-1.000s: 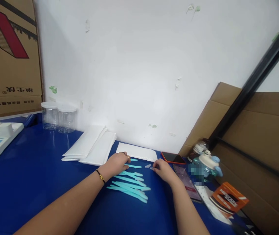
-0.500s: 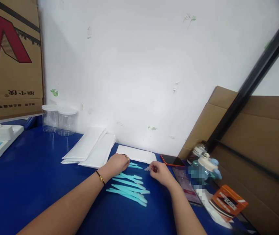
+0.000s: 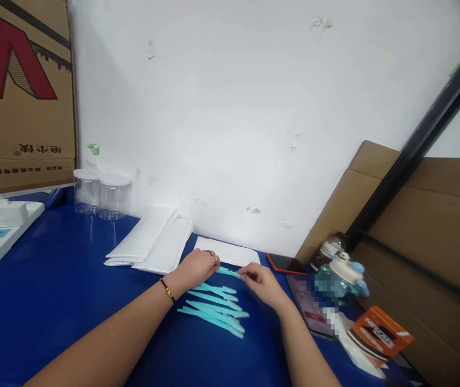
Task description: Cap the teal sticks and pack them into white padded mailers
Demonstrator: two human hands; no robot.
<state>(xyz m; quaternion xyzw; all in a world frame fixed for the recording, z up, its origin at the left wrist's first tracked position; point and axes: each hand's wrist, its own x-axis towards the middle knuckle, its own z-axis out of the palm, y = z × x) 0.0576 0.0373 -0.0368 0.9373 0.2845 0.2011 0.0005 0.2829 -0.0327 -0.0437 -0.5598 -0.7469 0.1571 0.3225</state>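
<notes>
Blue tbl (image 3: 72, 290): both hands (image 3: 198, 267) w/ turq stick (image 3: 229, 272).

A slim, dark bracelet (image 3: 168, 291) like a thin cord circles the left wrist (image 3: 177, 283), in the lower half of the frame, left of centre; a small gold-coloured ornament (image 3: 169, 292) sits on it, too small to show its detail; on the left hand (image 3: 198, 266), near the lower middle, a gold-coloured ring (image 3: 215, 258) shows, with a thin dark band (image 3: 209, 252) near it; the left forearm (image 3: 113, 330), lower left, and right forearm (image 3: 308, 344), lower right, are bare; the right hand (image 3: 263, 283) is bare too.
</notes>
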